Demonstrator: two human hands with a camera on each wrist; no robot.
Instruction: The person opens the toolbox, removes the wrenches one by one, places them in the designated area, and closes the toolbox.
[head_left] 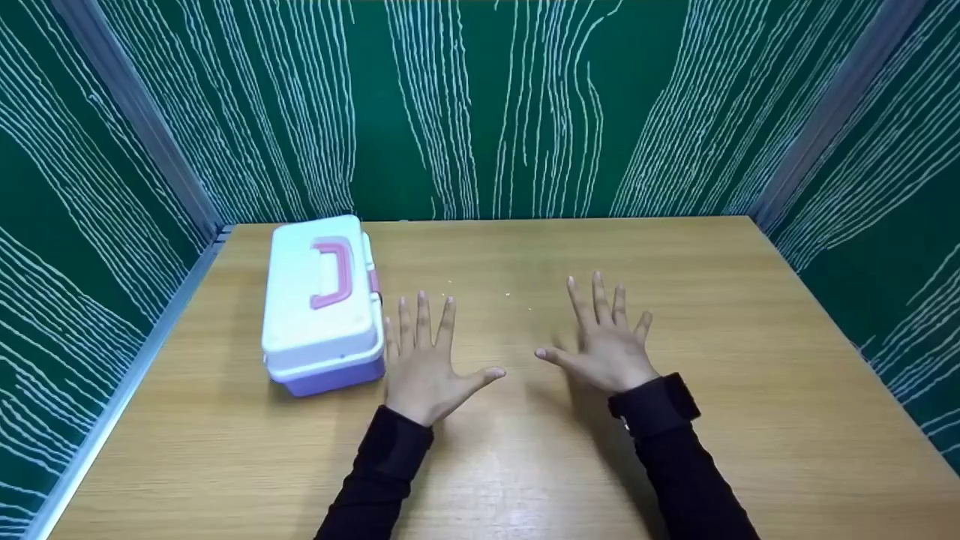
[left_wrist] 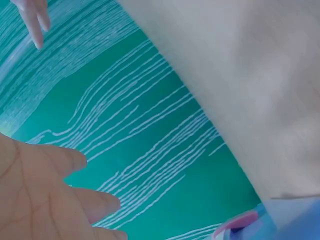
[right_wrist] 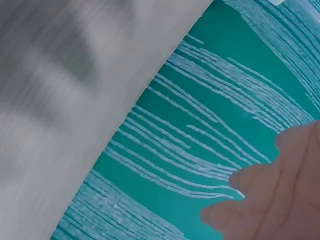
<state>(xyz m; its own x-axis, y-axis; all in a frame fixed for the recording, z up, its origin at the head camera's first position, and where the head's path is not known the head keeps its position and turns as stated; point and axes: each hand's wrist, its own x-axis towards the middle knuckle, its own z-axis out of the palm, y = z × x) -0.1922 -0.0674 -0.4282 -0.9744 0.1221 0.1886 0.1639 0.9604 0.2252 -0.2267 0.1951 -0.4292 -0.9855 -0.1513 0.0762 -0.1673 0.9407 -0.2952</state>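
Observation:
My left hand (head_left: 424,375) is spread palm down above the table, its fingers straight and holding nothing. Just to its left stands a closed storage box (head_left: 319,300) with a white lid, a purple base and a pink carrying handle (head_left: 343,274). The little finger overlaps the box's right side in the head view; whether they touch I cannot tell. My right hand (head_left: 606,352) hovers farther right with spread fingers and casts a shadow. In the left wrist view the left palm (left_wrist: 35,195) shows bare. The right palm (right_wrist: 285,190) is likewise bare in the right wrist view.
A wooden table (head_left: 712,300) lies under both hands, with a few tiny pale specks near its middle. Green panels (head_left: 487,112) with white wavy lines rise behind and at both sides, joined by grey metal posts (head_left: 142,112).

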